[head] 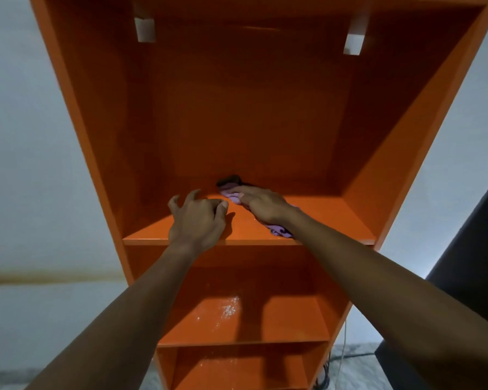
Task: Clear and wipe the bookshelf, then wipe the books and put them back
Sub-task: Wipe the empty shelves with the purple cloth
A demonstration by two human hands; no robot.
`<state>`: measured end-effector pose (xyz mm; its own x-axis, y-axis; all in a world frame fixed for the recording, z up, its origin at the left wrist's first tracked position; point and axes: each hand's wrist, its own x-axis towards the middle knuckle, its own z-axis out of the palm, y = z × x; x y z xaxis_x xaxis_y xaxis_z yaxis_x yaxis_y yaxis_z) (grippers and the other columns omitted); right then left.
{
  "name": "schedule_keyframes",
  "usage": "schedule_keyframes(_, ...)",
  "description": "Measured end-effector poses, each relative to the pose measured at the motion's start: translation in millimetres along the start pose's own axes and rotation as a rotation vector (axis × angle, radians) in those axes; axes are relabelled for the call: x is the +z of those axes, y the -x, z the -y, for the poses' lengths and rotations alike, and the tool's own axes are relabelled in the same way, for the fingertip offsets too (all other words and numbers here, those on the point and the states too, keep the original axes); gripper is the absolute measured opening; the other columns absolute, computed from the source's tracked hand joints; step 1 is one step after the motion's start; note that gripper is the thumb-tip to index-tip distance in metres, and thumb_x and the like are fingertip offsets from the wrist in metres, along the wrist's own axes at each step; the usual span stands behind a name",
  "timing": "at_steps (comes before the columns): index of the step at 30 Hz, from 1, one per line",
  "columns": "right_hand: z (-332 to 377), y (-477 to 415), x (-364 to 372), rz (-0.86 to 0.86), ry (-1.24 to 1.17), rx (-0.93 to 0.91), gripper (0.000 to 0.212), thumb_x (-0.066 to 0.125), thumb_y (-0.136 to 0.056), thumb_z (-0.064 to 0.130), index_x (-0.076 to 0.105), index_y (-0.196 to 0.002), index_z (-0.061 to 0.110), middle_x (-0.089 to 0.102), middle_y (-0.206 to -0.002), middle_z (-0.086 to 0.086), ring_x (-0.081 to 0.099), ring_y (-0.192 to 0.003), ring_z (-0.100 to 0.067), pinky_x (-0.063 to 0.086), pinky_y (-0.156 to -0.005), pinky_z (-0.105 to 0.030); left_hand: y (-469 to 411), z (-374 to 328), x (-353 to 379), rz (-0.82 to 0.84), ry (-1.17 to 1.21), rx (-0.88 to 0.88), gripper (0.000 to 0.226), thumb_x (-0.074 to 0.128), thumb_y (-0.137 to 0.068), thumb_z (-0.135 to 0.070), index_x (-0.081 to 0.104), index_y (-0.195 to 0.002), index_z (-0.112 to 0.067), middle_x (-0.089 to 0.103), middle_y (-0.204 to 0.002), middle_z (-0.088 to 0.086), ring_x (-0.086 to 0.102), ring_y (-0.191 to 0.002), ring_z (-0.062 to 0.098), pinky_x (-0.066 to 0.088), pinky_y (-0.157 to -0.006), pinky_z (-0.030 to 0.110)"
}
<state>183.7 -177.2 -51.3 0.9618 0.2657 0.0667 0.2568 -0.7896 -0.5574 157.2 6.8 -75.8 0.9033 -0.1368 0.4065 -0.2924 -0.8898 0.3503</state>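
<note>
Purple cloth [228, 195] lies under flat right fingers [241, 190]; left fingers [192, 196] hover half-curled.

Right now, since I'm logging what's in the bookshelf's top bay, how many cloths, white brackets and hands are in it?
Purple cloth: 1
White brackets: 2
Hands: 2, left hand and right hand
Total: 5
</note>
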Motion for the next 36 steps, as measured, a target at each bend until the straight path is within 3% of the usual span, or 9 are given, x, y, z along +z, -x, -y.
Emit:
schedule_keyframes(3,13,19,8,0.019,-0.001,-0.036,0.041,0.03,-0.111,0.035,0.047,-0.148,0.036,0.043,-0.157,0.01,0.039,-0.144,-0.016,0.025,-0.117,-0.033,3,0,-4,-0.076,0.064,-0.021,0.042,0.035,-0.107,-0.039,0.072,-0.118,-0.024,0.07,-0.12,0.004,0.035,-0.145,0.024,0.011,-0.115,0.053)
schedule_keyframes(6,20,36,15,-0.054,-0.061,-0.012,0.039,0.033,-0.109,0.038,0.053,-0.143,0.04,0.057,-0.134,0.019,0.051,-0.132,-0.014,0.033,-0.102,-0.029,4,3,-3,-0.181,0.149,-0.013,0.043,0.033,-0.105,-0.038,0.072,-0.116,-0.024,0.07,-0.119,0.002,0.04,-0.14,0.023,0.013,-0.114,0.051)
schedule_keyframes(15,47,67,49,-0.2,-0.015,-0.068,0.036,0.042,-0.109,0.034,0.056,-0.142,0.031,0.056,-0.148,0.008,0.051,-0.134,-0.02,0.045,-0.102,-0.045,17,7,-15,-0.348,0.476,-0.12,0.047,0.039,-0.101,-0.041,0.077,-0.098,-0.013,0.073,-0.113,0.004,0.05,-0.13,0.023,0.023,-0.103,0.04)
schedule_keyframes(20,64,71,60,-0.21,-0.099,-0.107,0.038,0.052,-0.102,0.018,0.065,-0.135,0.032,0.069,-0.131,0.003,0.067,-0.092,-0.019,0.052,-0.073,-0.039,46,13,-33,-0.469,0.445,-0.166,0.034,0.051,-0.101,-0.031,0.074,-0.117,-0.013,0.072,-0.118,0.007,0.056,-0.122,0.026,0.044,-0.104,0.049)
schedule_keyframes(23,80,69,68,-0.211,-0.048,-0.162,0.042,0.057,-0.094,0.012,0.07,-0.127,0.035,0.072,-0.127,0.002,0.068,-0.1,-0.026,0.055,-0.081,-0.044,61,20,-45,-0.508,0.367,-0.16,0.028,0.06,-0.096,-0.018,0.072,-0.121,-0.014,0.069,-0.121,0.008,0.056,-0.121,0.025,0.046,-0.101,0.04)
schedule_keyframes(25,89,67,70,-0.172,-0.075,-0.196,0.043,0.058,-0.091,0.008,0.073,-0.122,0.034,0.073,-0.12,0.007,0.068,-0.096,-0.016,0.053,-0.078,-0.034,68,26,-53,-0.592,0.26,-0.16,0.024,0.065,-0.09,-0.015,0.072,-0.112,-0.015,0.069,-0.114,0.007,0.057,-0.114,0.026,0.049,-0.095,0.042)
schedule_keyframes(29,98,60,58,-0.08,-0.276,-0.246,0.036,0.055,-0.095,-0.003,0.075,-0.119,0.015,0.07,-0.128,-0.003,0.063,-0.115,-0.015,0.051,-0.094,-0.034,72,34,-73,-0.752,0.069,-0.361,0.036,0.07,-0.086,-0.034,0.055,-0.112,-0.013,0.056,-0.116,0.009,0.05,-0.109,0.028,0.043,-0.09,0.039)
schedule_keyframes(32,95,49,39,-0.298,-0.442,-0.215,0.033,0.054,-0.097,-0.008,0.071,-0.121,0.007,0.065,-0.134,-0.01,0.059,-0.119,-0.021,0.048,-0.102,-0.037,64,46,-78,-0.652,0.151,-0.545,0.051,0.066,-0.09,-0.045,0.049,-0.127,-0.015,0.05,-0.133,0.011,0.044,-0.125,0.031,0.037,-0.101,0.044)
schedule_keyframes(36,75,24,19,-0.555,-0.502,0.039,0.038,0.051,-0.101,0.002,0.061,-0.135,0.014,0.059,-0.142,-0.01,0.056,-0.109,-0.024,0.05,-0.098,-0.044,62,71,-73,-0.501,0.173,-0.532,0.034,0.05,-0.101,-0.038,0.062,-0.121,-0.013,0.059,-0.134,0.01,0.035,-0.135,0.033,0.028,-0.108,0.053)
